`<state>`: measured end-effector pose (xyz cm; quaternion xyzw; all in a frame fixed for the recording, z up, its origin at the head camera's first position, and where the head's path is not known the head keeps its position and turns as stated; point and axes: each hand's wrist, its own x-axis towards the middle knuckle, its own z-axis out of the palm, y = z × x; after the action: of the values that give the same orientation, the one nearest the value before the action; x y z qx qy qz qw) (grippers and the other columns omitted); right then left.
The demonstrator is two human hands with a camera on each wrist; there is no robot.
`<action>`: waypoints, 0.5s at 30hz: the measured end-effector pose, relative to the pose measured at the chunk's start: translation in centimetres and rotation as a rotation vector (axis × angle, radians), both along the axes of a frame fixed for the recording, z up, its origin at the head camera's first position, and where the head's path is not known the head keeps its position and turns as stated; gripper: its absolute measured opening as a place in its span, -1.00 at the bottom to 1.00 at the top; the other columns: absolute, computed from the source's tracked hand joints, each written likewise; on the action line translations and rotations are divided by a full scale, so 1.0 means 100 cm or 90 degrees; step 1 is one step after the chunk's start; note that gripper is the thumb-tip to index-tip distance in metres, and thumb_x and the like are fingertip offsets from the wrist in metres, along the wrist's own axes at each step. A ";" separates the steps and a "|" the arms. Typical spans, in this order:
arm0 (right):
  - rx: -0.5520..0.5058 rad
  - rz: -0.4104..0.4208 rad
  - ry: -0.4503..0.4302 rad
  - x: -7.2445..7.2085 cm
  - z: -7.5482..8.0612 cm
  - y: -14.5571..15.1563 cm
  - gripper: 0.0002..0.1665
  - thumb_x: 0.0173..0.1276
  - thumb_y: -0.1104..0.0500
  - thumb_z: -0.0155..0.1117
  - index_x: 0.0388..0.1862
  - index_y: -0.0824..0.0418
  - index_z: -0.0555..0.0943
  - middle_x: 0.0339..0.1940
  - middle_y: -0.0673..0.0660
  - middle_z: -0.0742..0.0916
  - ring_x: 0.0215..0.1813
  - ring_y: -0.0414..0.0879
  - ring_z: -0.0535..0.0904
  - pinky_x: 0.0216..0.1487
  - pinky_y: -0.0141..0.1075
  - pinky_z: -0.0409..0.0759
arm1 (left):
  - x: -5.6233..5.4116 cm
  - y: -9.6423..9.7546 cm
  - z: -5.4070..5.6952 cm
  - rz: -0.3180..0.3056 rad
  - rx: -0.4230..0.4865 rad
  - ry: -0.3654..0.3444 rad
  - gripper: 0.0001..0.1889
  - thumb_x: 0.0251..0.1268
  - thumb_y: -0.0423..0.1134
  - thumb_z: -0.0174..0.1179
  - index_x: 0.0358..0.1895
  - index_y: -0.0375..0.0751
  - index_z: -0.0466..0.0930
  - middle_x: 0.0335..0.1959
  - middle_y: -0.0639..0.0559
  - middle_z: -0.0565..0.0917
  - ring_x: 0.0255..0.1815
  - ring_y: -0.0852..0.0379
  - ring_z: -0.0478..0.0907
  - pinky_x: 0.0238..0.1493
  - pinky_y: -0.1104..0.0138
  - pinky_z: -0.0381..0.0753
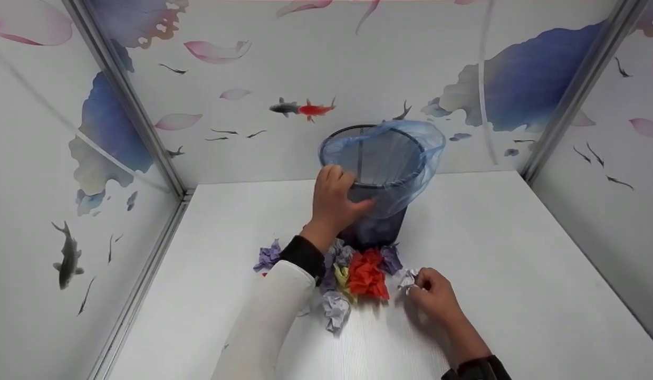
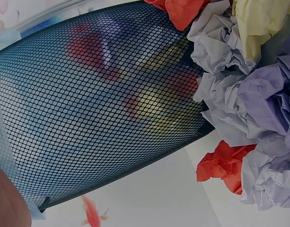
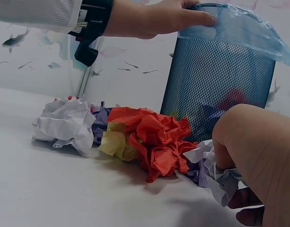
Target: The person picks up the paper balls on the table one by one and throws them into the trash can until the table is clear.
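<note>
A: Started with the head view. Found what there?

B: Saw the left hand (image 1: 334,200) gripping the near left rim of a mesh bin (image 1: 376,229), with fingers curled over the edge, close by a blue bag (image 1: 432,153) lining it. Saw the right hand (image 1: 438,295) pinching a white paper ball (image 1: 408,280) low over the surface (image 1: 516,253), just right of the crumpled heap (image 1: 355,274) at the bin's near foot.

A: Judged the step how?

B: Took it for picking up loose paper while steadying the bin. Thought the next move in need of a firm pinch, a lift and a carry up over the rim. Lost part of the heap behind the white sleeve (image 1: 266,322).

A: Turned to the left wrist view. Learned more?

B: Made out coloured papers (image 2: 156,104) through the mesh, too blurred to count. Noticed a small red scrap (image 2: 224,165) outside. Caught only a sliver of the left hand, so could not tell its grip from there.

A: And from the right wrist view?

B: Saw the white ball held narrowly, partly covered by fingers, beside a purple piece (image 3: 197,175). Could not tell whether fully clear of the surface.
</note>
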<state>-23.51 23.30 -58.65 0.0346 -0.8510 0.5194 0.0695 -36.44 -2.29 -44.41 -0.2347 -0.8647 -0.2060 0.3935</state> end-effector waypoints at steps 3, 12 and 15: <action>0.007 -0.005 0.018 -0.002 0.015 0.002 -0.77 0.13 0.43 0.28 -0.49 0.19 0.44 -0.42 0.04 0.49 -0.31 -0.14 0.40 -0.28 -0.33 0.34 | 0.000 -0.001 0.000 0.000 0.002 0.005 -0.36 -0.04 0.35 0.46 -0.33 -0.12 0.43 -0.34 -0.04 0.31 -0.10 -0.03 0.32 0.01 0.14 0.29; 0.030 0.001 0.098 -0.012 0.077 0.020 -0.82 0.21 0.39 0.30 -0.41 0.20 0.48 -0.36 0.05 0.53 -0.34 -0.14 0.43 -0.41 -0.34 0.40 | 0.000 -0.001 0.000 0.004 -0.003 -0.011 -0.37 0.00 0.39 0.41 -0.31 -0.12 0.45 -0.34 -0.03 0.31 -0.11 -0.02 0.31 0.01 0.15 0.27; 0.037 0.009 0.131 -0.017 0.100 0.029 -0.83 0.22 0.40 0.26 -0.41 0.20 0.48 -0.38 0.06 0.53 -0.35 -0.10 0.45 -0.41 -0.34 0.43 | 0.002 0.000 0.002 0.006 -0.006 -0.020 -0.36 0.00 0.40 0.41 -0.32 -0.13 0.44 -0.34 -0.04 0.30 -0.12 -0.02 0.31 0.00 0.14 0.26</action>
<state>-25.19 26.21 -48.66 0.0957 -0.8537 0.4889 0.1517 -36.29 -2.32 -44.23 -0.2292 -0.8728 -0.2036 0.3797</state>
